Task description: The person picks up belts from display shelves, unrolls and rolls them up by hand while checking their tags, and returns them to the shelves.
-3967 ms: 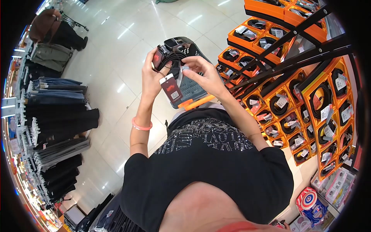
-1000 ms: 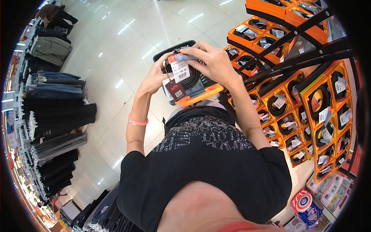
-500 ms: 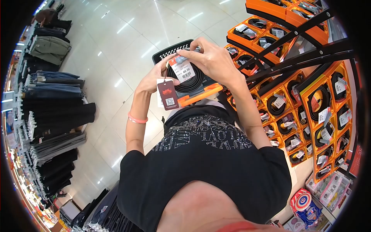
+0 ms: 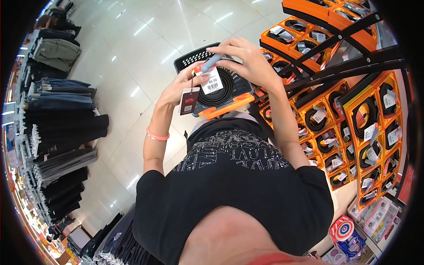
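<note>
In the head view, a coiled black belt (image 4: 226, 90) hangs over a dark shopping basket (image 4: 185, 60) with an orange handle (image 4: 234, 105). My left hand (image 4: 182, 84) is closed on the belt's left side, its thumb at the white price label (image 4: 212, 85) that reads 49.00. A dark brown hang tag (image 4: 188, 104) dangles below that hand. My right hand (image 4: 247, 59) pinches the upper end of a grey security tag (image 4: 212, 63), whose lower end lies by the label's top. The belt's far side is partly covered.
To the right stand orange display trays (image 4: 320, 117) of coiled belts on a black metal rack (image 4: 335, 42). Hanging trousers (image 4: 66, 128) line the left side. Pale tiled floor (image 4: 132, 57) runs between. A blue and red package (image 4: 346, 236) sits at lower right.
My right hand has shifted slightly right and up, and the grey security tag now shows longer and tilted between its fingers. The brown hang tag has swung and turned, rising slightly.
</note>
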The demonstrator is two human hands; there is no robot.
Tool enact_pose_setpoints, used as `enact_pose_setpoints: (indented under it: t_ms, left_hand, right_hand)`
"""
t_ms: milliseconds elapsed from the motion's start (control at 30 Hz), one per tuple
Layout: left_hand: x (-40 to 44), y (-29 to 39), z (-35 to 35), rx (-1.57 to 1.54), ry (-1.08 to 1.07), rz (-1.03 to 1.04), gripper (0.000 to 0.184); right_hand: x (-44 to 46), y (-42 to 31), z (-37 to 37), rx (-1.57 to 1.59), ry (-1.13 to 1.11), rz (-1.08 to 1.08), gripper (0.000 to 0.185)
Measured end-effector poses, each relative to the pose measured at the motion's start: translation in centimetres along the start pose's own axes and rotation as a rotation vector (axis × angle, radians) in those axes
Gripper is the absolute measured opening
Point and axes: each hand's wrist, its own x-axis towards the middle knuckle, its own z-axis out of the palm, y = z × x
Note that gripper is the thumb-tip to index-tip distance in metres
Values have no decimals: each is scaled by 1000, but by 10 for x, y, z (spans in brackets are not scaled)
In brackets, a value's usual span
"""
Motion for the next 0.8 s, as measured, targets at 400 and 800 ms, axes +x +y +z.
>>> enact_pose_setpoints:
  t_ms: [400,800]
  left_hand:
    - [4,-8,10,-18,146,-49,35]
    - [18,-31,-8,-64,295,12,25]
  right_hand:
    - [-3,7,31,381,-19,308,40]
    - [-28,-19,48,328,99,524,22]
